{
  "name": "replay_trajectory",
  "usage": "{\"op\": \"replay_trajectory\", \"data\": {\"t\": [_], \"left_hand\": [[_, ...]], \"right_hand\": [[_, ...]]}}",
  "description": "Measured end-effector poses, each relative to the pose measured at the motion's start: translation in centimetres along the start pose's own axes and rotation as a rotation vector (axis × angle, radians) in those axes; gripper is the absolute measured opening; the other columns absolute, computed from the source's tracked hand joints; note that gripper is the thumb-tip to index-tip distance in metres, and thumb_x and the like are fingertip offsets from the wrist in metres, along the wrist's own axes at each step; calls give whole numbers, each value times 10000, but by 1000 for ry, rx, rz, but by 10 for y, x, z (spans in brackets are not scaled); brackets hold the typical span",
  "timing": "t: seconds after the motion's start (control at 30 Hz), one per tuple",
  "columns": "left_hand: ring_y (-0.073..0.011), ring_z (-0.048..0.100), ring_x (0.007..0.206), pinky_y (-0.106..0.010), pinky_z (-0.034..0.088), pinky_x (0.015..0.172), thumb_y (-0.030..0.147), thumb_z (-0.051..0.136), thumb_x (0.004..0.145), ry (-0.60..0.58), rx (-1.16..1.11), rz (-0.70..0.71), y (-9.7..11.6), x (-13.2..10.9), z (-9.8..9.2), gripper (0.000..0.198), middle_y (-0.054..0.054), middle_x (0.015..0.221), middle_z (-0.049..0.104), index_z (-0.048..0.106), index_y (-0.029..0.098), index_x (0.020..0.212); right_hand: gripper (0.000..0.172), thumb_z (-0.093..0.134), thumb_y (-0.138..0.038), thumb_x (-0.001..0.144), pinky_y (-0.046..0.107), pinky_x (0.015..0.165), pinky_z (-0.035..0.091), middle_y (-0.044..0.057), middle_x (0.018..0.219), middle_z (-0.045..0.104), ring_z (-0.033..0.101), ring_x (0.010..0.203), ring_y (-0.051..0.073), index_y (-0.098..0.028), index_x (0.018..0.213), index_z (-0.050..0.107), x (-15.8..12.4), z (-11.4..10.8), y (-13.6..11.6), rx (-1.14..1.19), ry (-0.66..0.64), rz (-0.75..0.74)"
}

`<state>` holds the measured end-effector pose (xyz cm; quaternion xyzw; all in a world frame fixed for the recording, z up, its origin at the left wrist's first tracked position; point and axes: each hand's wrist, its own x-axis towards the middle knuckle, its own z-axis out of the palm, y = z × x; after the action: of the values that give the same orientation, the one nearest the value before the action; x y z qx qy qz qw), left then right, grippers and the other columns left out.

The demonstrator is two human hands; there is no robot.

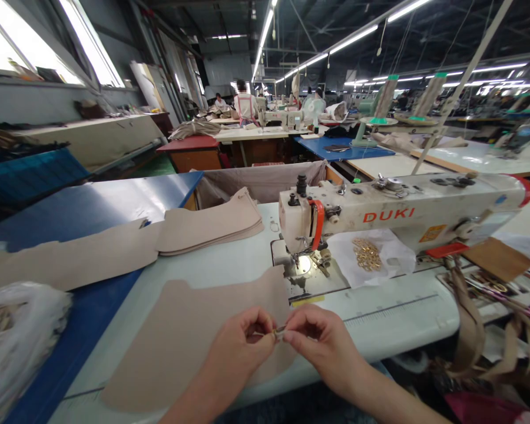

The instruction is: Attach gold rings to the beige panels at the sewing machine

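My left hand (236, 347) is closed in a pinch on a small gold-coloured metal ring (274, 333), mostly covered by the fingertips. My right hand (327, 344) meets it, thumb and forefinger pinching a short beige strip (281, 330) that seems to pass through the ring. Beneath both hands a flat beige panel (189, 330) lies on the pale machine bed. Just beyond stands a sewing machine (348, 206) with its presser foot over the metal plate. A heap of gold metal rings (366, 254) rests on white sheeting (395, 247) under the machine arm.
A stack of beige panels (209, 227) lies behind left, beside a longer panel (83, 259) on the blue table (115, 203). A plastic bag (26, 341) sits at the left edge. Beige straps (463, 330) hang at right near scissors (507, 297). People work farther back.
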<state>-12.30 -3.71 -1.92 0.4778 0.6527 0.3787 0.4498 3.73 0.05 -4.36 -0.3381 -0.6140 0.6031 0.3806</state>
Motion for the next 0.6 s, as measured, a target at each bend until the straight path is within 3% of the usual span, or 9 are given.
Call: {"op": "replay_trajectory", "data": {"t": [0.17,0.33,0.6], "left_hand": [[-143,556,619,-244,454,603,261,660,548,-12,-192,-3,2,1,1,155,-5,646,625,529,181,521],[-141,572,593,-248,465,604,279,683,537,-18,-227,-48,6,0,1,150,-8,601,649,570,180,529],[-147,609,570,-255,500,615,281,705,521,-49,-301,-115,11,2,3,147,-2,559,672,596,186,541]], "right_hand": [[113,690,-183,685,219,561,379,-14,638,589,496,589,106,-170,613,604,3,3,4,173,68,43],[109,726,-183,669,215,588,408,-3,667,627,547,616,110,-167,609,636,4,1,6,264,41,45],[97,722,-165,676,217,597,434,4,693,635,578,638,118,-174,604,658,4,-2,2,200,41,-13]]}}
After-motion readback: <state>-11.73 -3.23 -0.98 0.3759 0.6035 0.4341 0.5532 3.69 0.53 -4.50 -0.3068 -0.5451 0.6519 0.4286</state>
